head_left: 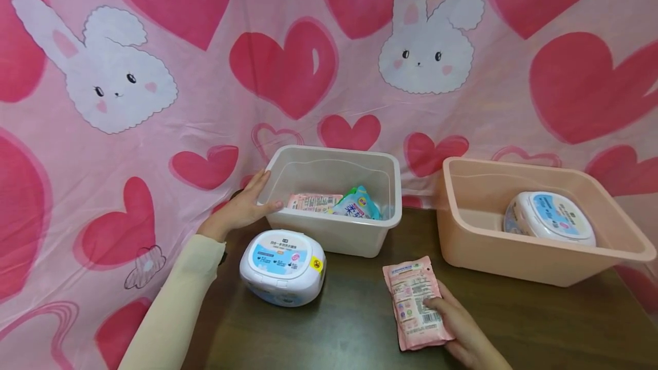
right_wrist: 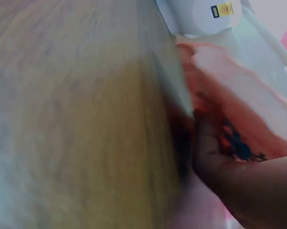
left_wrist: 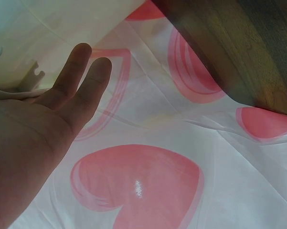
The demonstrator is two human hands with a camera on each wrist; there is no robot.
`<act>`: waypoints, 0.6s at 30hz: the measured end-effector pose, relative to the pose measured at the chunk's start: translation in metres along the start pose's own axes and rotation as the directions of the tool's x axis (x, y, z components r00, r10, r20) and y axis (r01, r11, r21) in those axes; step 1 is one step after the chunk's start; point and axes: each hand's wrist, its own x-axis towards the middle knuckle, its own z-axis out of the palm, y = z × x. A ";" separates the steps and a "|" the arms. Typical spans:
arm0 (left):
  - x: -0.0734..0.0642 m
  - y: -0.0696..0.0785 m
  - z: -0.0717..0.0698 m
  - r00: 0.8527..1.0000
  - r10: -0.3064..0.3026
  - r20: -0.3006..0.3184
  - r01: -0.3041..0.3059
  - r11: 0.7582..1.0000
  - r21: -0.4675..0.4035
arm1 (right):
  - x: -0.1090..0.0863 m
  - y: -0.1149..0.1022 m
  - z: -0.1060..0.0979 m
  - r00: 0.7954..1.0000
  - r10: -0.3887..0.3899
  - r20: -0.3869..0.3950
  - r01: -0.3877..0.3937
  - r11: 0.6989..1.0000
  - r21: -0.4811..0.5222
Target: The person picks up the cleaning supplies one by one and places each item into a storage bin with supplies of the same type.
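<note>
In the head view my right hand (head_left: pixel 457 321) pinches a pink printed packet (head_left: pixel 417 304), thumb across its front, above the table at front right. The right wrist view shows the pink packet (right_wrist: pixel 239 90) blurred, with the hand (right_wrist: pixel 229 167) at its lower edge. My left hand (head_left: pixel 247 204) touches the left rim of a white plastic bin (head_left: pixel 329 234), fingers extended. Seen from the left wrist, two straight fingers of that hand (left_wrist: pixel 47 119) lie outside the bin wall. Inside the bin are another pink packet (head_left: pixel 313 201) and a teal-green packet (head_left: pixel 357 204).
A white lidded tub (head_left: pixel 283 267) with a blue label stands in front of the white bin. To the right, a peach bin (head_left: pixel 514 256) holds a similar tub (head_left: pixel 557 218). Behind the dark wooden table (head_left: pixel 339 324) hangs a pink cloth (head_left: pixel 205 96) with hearts and rabbits.
</note>
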 end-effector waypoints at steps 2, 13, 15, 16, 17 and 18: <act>0.000 0.000 0.000 1.000 -0.001 0.000 0.001 1.000 -0.002 | 0.000 -0.001 -0.001 1.000 0.016 0.025 -0.018 0.996 0.084; -0.001 0.001 0.000 1.000 -0.013 0.002 0.013 1.000 0.000 | -0.002 -0.010 -0.004 0.964 -0.087 0.253 0.013 0.959 0.283; -0.001 0.001 0.000 1.000 -0.012 0.002 0.012 1.000 0.001 | -0.003 -0.012 -0.005 0.959 -0.103 0.264 0.030 0.963 0.267; 0.000 0.001 0.000 1.000 -0.009 0.002 0.009 1.000 0.002 | -0.003 -0.014 -0.005 0.958 -0.107 0.265 0.037 0.966 0.258; -0.001 0.001 0.000 1.000 -0.009 0.002 0.009 1.000 0.002 | -0.003 -0.015 -0.006 0.957 -0.116 0.267 0.048 0.967 0.249; -0.001 0.002 0.000 1.000 -0.007 0.001 0.007 1.000 0.002 | -0.003 -0.017 -0.006 0.954 -0.129 0.270 0.065 0.970 0.234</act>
